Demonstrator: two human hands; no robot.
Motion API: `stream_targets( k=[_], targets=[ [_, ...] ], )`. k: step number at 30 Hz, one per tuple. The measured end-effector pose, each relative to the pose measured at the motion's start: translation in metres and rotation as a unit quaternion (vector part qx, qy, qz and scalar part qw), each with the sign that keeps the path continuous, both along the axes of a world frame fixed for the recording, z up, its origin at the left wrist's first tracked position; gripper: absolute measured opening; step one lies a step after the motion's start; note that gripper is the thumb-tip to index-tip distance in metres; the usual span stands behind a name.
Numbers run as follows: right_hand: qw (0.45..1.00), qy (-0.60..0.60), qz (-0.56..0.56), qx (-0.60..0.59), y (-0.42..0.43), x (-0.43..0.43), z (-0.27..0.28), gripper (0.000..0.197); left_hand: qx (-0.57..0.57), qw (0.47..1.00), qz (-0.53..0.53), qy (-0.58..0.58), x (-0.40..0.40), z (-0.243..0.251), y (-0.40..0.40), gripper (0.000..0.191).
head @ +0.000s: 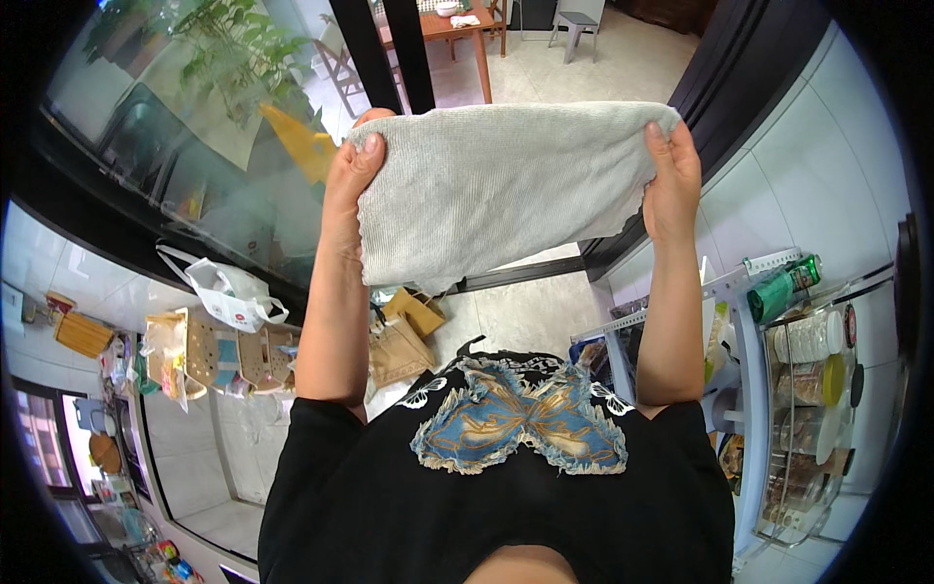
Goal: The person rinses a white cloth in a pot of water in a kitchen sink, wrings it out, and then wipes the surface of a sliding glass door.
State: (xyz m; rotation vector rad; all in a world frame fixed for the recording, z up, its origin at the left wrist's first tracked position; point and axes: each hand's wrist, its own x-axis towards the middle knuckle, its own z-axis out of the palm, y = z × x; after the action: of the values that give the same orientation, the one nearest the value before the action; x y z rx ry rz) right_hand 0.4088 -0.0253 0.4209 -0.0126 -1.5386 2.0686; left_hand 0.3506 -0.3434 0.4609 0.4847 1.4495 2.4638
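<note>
A pale grey ribbed cloth (503, 182) is stretched out in the air in front of me, with scalloped side edges. My left hand (355, 171) pinches its upper left corner, the thumb lying on the near face. At the upper right corner, my right hand (671, 179) grips the cloth between thumb and fingers. Both arms reach forward, and the top edge runs nearly straight between the hands. The lower edge hangs free and slants, lower on the left. Parts of the fingers are hidden behind the fabric.
A dark-framed glass panel (182, 146) stands at left, a dark door frame (719, 95) at right. Brown paper bags (401, 347) sit on the floor below the cloth. A rack of lidded jars (806, 405) is on the right; a white bag (230, 292) hangs left. Beyond stands a wooden table (438, 29).
</note>
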Motion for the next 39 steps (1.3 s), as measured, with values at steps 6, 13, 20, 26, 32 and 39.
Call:
stream_targets(
  k=[6, 13, 20, 26, 32, 39],
  targets=[
    [0.957, -0.212, 0.170, -0.100, 0.001, 0.002, -0.067, 0.031, 0.134, 0.953, -0.008, -0.271, 0.017, -0.018, 0.027, 0.031],
    [0.817, -0.416, 0.236, 0.322, -0.015, 0.036, -0.064, 0.065, -0.138, 0.953, -0.183, -0.197, 0.024, 0.001, 0.014, 0.022],
    [0.799, -0.169, 0.533, 0.223, -0.088, 0.031, -0.045, 0.077, -0.259, 0.912, -0.285, -0.140, -0.005, -0.004, 0.008, 0.035],
    [0.821, -0.215, 0.476, -0.232, -0.105, 0.029, -0.067, 0.038, 0.168, 0.901, -0.140, -0.375, -0.009, -0.125, -0.011, 0.075],
    [0.823, -0.326, 0.417, -0.208, -0.072, 0.034, -0.113, 0.044, 0.156, 0.889, -0.174, -0.393, 0.052, -0.157, -0.005, 0.086],
    [0.890, -0.338, 0.297, 0.066, -0.078, 0.049, -0.117, 0.038, -0.226, 0.941, -0.056, -0.244, 0.052, -0.141, -0.015, 0.045]
  ],
)
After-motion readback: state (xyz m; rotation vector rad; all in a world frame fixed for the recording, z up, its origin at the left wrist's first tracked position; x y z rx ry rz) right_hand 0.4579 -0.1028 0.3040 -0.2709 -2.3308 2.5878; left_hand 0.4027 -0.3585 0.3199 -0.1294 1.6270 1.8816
